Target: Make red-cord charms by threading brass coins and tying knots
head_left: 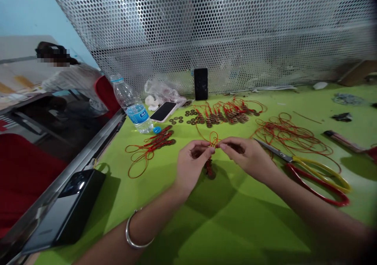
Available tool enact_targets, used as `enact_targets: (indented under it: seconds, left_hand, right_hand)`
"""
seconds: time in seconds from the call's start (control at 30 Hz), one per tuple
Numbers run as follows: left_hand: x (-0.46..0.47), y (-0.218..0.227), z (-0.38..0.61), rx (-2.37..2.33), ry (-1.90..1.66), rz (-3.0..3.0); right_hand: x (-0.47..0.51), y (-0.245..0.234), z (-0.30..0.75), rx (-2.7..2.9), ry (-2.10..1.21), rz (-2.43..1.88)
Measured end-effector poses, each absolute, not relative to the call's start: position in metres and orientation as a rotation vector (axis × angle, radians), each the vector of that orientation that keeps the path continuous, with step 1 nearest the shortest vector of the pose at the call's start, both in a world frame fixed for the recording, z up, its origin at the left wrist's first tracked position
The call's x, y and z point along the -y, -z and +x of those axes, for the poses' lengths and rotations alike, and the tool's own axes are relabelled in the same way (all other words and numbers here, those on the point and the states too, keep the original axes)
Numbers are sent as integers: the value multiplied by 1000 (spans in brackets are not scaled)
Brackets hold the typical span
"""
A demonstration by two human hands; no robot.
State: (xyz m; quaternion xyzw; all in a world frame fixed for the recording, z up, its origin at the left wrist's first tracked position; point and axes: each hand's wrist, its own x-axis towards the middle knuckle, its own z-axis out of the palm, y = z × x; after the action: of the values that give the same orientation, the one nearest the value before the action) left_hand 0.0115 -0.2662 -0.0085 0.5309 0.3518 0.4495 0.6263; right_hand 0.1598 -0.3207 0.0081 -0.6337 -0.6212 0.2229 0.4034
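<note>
My left hand (193,161) and my right hand (246,151) meet over the middle of the green table, both pinching a thin red cord (214,136). The cord stands up in small loops between my fingertips. Below my left fingers hangs or rests a string of round coins (210,171) bound with red cord; whether it touches the table I cannot tell. To the left lie several coin strings (161,138) with long red loops. Beyond my hands is a row of corded coins (228,113), with loose coins (191,115) beside it.
Scissors (300,162) with red and yellow handles lie by my right forearm, near a tangle of red cord (287,133). At left stand a water bottle (132,105) and a dark box (70,210). Phones (201,84) are at the back. A person (73,76) sits beyond the left edge.
</note>
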Motion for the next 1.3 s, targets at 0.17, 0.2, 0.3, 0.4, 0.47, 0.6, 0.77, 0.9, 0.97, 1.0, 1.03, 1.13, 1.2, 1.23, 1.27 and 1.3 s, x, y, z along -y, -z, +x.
enact_targets:
  seconds: [0.17, 0.2, 0.3, 0.4, 0.47, 0.6, 0.77, 0.9, 0.97, 1.0, 1.03, 1.13, 1.2, 1.23, 1.27, 1.3]
  left_hand:
    - [269, 5, 11, -819, -1031, 1320]
    - [270, 4, 11, -825, -1040, 1333]
    - [270, 2, 11, -833, -1074, 1378]
    - [271, 1, 11, -809, -1098, 1427]
    - [272, 1, 10, -798, -1106, 1463]
    - [273, 2, 9, -805, -1106, 1523]
    - [275, 3, 8, -800, -1033, 1540]
    - [276, 4, 10, -737, -1032, 1553]
    - [275, 5, 11, -711, -1026, 1545]
    - [275, 5, 11, -706, -1020, 1539]
    - [274, 6, 12, -708, -1014, 1533]
    - [272, 6, 13, -752, -1002, 1500]
    - [272, 6, 13, -791, -997, 1474]
    - [272, 6, 13, -805, -996, 1466]
    - [272, 6, 13, -814, -996, 1460]
    - [272, 6, 13, -816, -997, 1458]
  right_hand:
    - [316, -1, 168, 1452, -560, -1591]
    - [318, -3, 168, 1442, -545, -1589]
    - [322, -9, 163, 1446, -460, -1584]
    - [324, -13, 158, 1474, -427, -1582]
    - [324, -12, 156, 1485, -469, -1574]
    - [320, -7, 157, 1394, -734, -1492]
    - [314, -2, 158, 1258, -986, -1345]
    - [314, -5, 158, 1172, -981, -1317]
    - [315, -7, 157, 1141, -990, -1311]
    - [315, -8, 157, 1134, -995, -1310]
    - [315, -8, 157, 1131, -998, -1308]
    - [313, -7, 158, 1125, -999, -1298]
    - [312, -6, 158, 1099, -1000, -1290]
    - [311, -5, 158, 1080, -1006, -1290]
    - [311, -5, 158, 1061, -1013, -1293]
    - [310, -5, 159, 1044, -1021, -1298]
